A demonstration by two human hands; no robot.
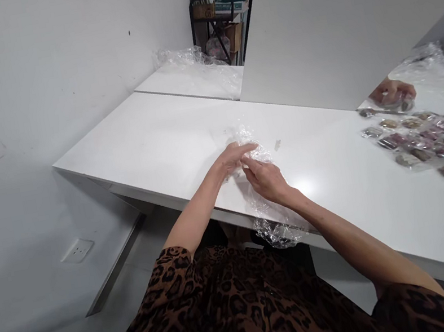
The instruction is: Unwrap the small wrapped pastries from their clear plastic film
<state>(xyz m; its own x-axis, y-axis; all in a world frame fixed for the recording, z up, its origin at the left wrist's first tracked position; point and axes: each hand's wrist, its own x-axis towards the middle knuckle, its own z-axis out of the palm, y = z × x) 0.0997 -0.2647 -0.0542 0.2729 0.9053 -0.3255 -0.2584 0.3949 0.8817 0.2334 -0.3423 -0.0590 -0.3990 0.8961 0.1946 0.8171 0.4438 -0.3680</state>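
Crinkled clear plastic film (278, 230) runs across the white table (123, 143) and droops over its front edge in front of me. Both hands are together on this film near the table's middle. My left hand (234, 155) reaches over it with long fingers pointing right, and the film is caught between thumb and fingers. Closed in a pinch on the film, my right hand (266, 180) sits just below and right of the left one. Whatever lies under the fingers is hidden.
Several small clear packets (419, 140) with brown, pink and purple contents lie at right. A co-worker's hand (394, 94) is behind them, past a tall white divider (328, 15). More clear film (195, 62) lies at the back left, before a black shelf rack (216, 15).
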